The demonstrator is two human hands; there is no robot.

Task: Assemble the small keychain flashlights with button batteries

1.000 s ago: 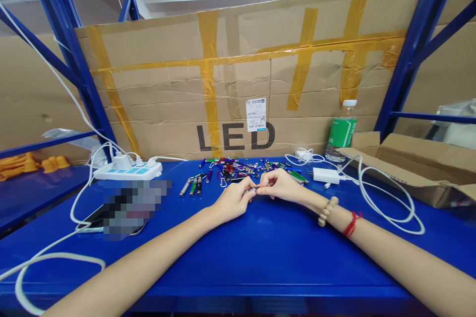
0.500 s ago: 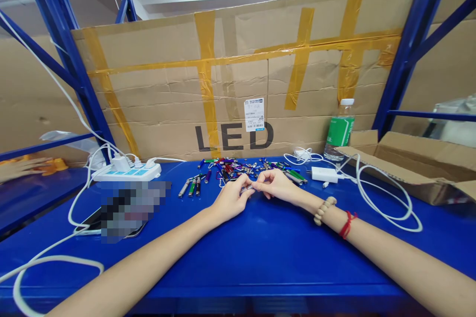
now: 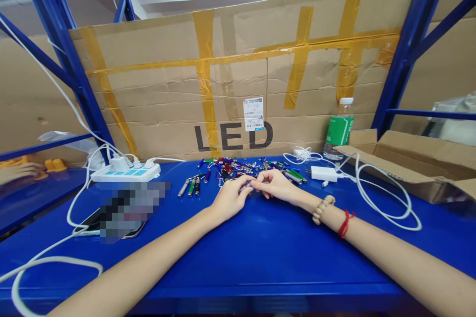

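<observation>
My left hand (image 3: 228, 198) is closed with thumb and fingers around a small silver flashlight (image 3: 247, 186), which the fingers largely cover. Fingertips of my right hand (image 3: 275, 185) pinch the near end of the same piece, and the two hands meet just in front of a pile of small keychain flashlights (image 3: 232, 164). The pile mixes red, purple, green and silver tubes with clips. Left of it, a silver flashlight (image 3: 183, 188), a green flashlight (image 3: 191, 187) and a black flashlight (image 3: 197, 186) lie side by side. More green flashlights (image 3: 295, 175) lie behind my right hand.
At left are a white power strip (image 3: 128, 173), cables and a blurred-out flat device (image 3: 130, 213). To the right stand a water bottle (image 3: 339, 131), white charger (image 3: 324, 174), looped cable and open cardboard box (image 3: 409, 168). Another person's hand (image 3: 22, 172) shows at far left.
Both hands keep their place, with only small finger shifts around the silver flashlight. At far left, the other person's hand has moved slightly and shows beside yellow pieces.
</observation>
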